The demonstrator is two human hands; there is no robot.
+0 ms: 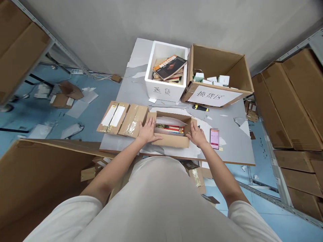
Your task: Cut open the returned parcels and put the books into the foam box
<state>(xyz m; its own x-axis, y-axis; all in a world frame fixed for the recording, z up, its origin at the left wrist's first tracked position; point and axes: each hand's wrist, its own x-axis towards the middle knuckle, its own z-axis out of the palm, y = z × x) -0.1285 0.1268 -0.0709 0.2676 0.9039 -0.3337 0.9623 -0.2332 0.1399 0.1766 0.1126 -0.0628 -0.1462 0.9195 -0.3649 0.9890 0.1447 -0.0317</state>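
Carton (pixel 170 142): open-topped, on the counter (pixel 237 134) near its front edge; printed contents (pixel 170 128) in red, white, yellow and green lie inside, with pale sheet material (pixel 168 121) along the far side.
Left hand (pixel 147 131): wide, fingers spread over the left end of the carton, thumb along its near edge.
Right hand (pixel 197 135): at the right end of the carton, fingertips touching the flap; whether it grips cannot be told.
Taped boxes (pixel 133 121): two, closed, side by side left of the carton; the outer one bears white labels.
Foam box (pixel 165 90): behind the carton, holding stacked books (pixel 170 67).
Large box (pixel 214 95): right of the foam box, holding small white packages (pixel 223 80).
Utility knife (pixel 200 108): black and yellow, in front of the large box.
Phone (pixel 214 138): right of the right hand, screen lit.
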